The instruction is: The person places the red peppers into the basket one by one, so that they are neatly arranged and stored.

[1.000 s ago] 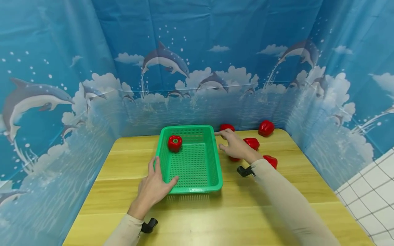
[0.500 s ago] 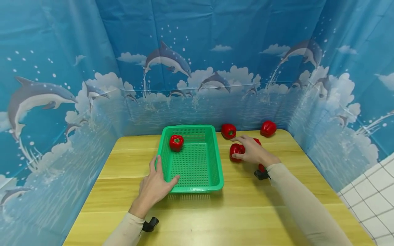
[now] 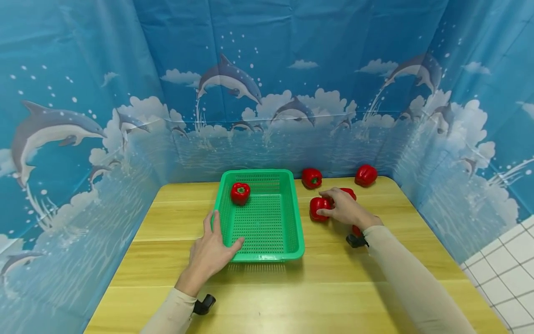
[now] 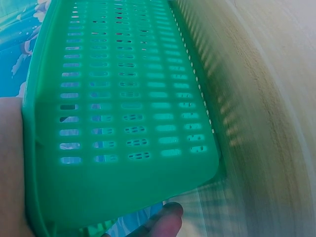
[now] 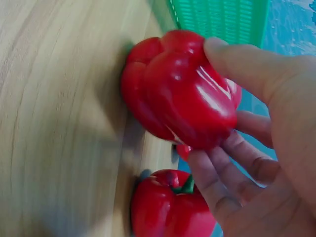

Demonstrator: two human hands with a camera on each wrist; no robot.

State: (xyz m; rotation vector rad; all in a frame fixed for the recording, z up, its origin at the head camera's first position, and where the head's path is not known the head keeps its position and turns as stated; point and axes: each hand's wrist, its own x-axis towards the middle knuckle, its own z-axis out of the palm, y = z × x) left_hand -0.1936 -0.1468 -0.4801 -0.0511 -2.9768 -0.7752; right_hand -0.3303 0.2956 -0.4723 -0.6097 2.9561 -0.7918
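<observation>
My left hand (image 3: 210, 253) holds the near left corner of a green plastic basket (image 3: 297, 222). Its thumb lies over the front rim and its fingers are along the left side; a fingertip (image 4: 170, 217) shows past the basket wall in the left wrist view. One red bell pepper (image 3: 240, 193) stands inside, towards the back left. To the right of the basket, my right hand (image 3: 344, 208) grips another red bell pepper (image 5: 182, 94), thumb on one side and fingers on the other. Whether this pepper touches the table cannot be told.
Further red bell peppers lie on the wooden table (image 3: 258, 301): one behind the held one (image 3: 311, 178), one at the back right (image 3: 365, 175), and two partly hidden by my right hand and wrist. A dolphin-print curtain (image 3: 258, 148) encloses the back and sides.
My right hand has moved right and nearer from beside the basket's rim to a bell pepper and now grips it, shifting it slightly. The left hand stays at the basket corner.
</observation>
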